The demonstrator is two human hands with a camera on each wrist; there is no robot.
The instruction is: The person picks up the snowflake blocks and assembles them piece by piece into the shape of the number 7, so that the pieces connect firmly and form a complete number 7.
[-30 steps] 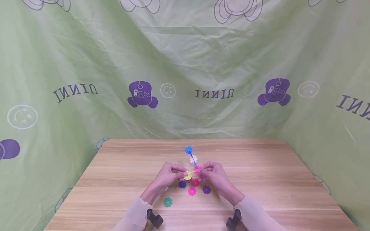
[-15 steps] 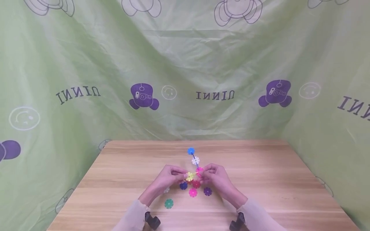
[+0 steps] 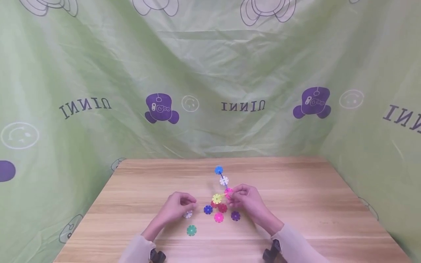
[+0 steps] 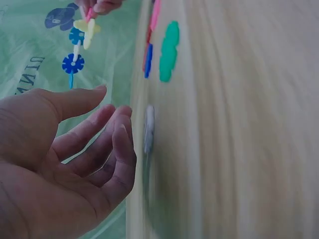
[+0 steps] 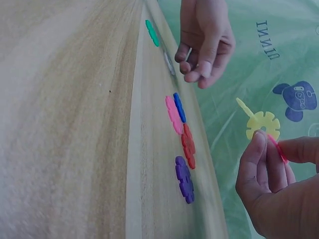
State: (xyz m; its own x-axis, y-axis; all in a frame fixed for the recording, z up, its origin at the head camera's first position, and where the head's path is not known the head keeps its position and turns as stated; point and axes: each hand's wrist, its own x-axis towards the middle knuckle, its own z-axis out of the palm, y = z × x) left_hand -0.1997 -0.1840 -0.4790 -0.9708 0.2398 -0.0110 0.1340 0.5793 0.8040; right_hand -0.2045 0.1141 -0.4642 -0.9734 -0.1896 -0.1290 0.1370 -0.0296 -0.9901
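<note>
- Right hand (image 3: 248, 201) is pinching a chain of notched discs (image 3: 224, 180) — yellow, pink, white, blue
- Left hand (image 3: 177, 205) is hovering, thumb and fingers apart

Linked: bright-blue disc (image 3: 218, 170), white disc (image 3: 224, 180), yellow discs (image 3: 216, 198), hot-pink disc (image 3: 227, 192). Loose: navy disc (image 3: 208, 209), red disc (image 3: 223, 208), pink disc (image 3: 219, 217), purple disc (image 3: 235, 216), green disc (image 3: 192, 230), whitish disc (image 3: 188, 215). Counter (image 3: 302, 204) is light brown with streaky wood grain. Backdrop cloth (image 3: 204, 65) is pale green, printed with purple figures (image 3: 162, 107), purple lettering (image 3: 243, 106) and white smileys (image 3: 190, 103). Sleeves (image 3: 297, 243) are off-white.
</note>
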